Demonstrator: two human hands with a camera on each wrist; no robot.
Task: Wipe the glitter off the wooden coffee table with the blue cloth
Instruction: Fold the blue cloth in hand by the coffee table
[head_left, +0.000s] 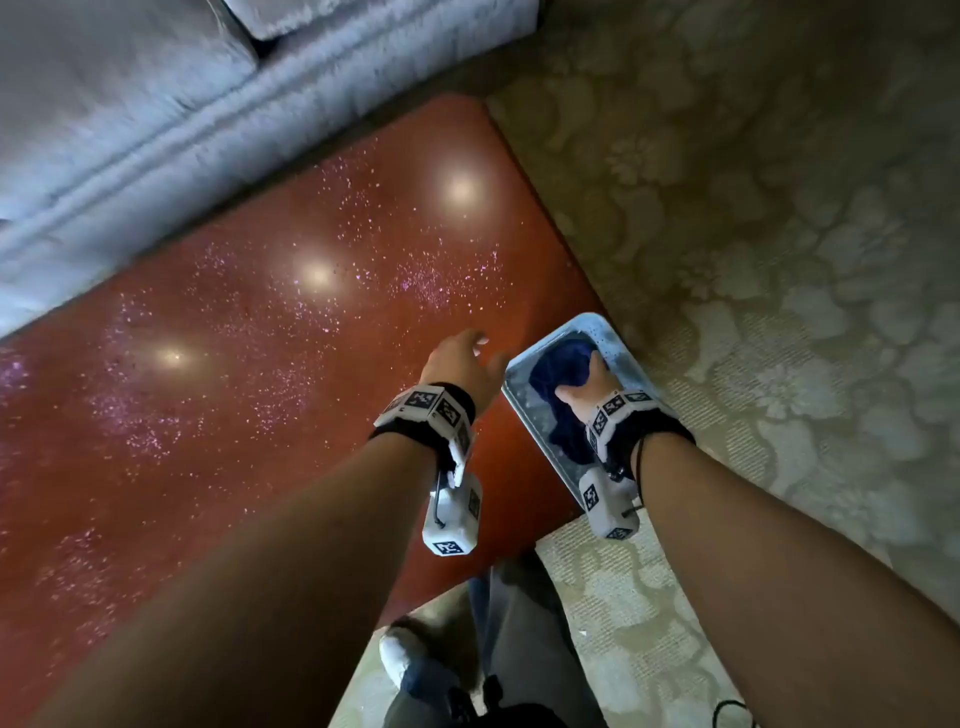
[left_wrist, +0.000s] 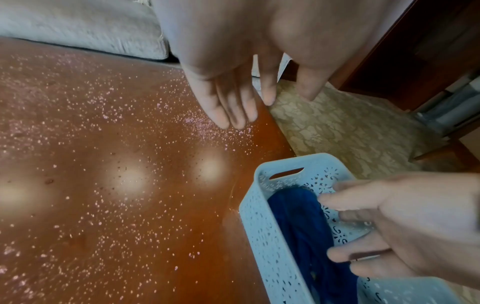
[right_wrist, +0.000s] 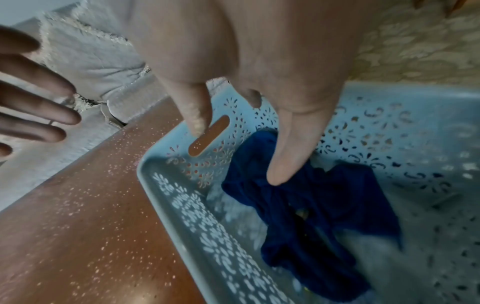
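Note:
The reddish wooden coffee table (head_left: 234, 467) is strewn with pink glitter (head_left: 426, 280) over much of its top. At its right edge stands a light blue perforated basket (head_left: 519, 410) holding the crumpled blue cloth (head_left: 553, 364). My right hand (head_left: 587, 387) reaches down into the basket with fingers extended; one fingertip (right_wrist: 280, 172) touches the cloth (right_wrist: 324, 205) without curling round it. My left hand (head_left: 462, 358) hovers open over the table just left of the basket, its fingers (left_wrist: 233, 98) straight above the glitter. The cloth's lower folds are hidden under my right wrist.
A grey sofa (head_left: 130, 104) runs along the table's far side. Patterned beige carpet (head_left: 779, 260) lies to the right of the table and in front of it. My shoe (head_left: 400, 654) is near the table's front corner. Dark wooden furniture (left_wrist: 415, 51) stands beyond the carpet.

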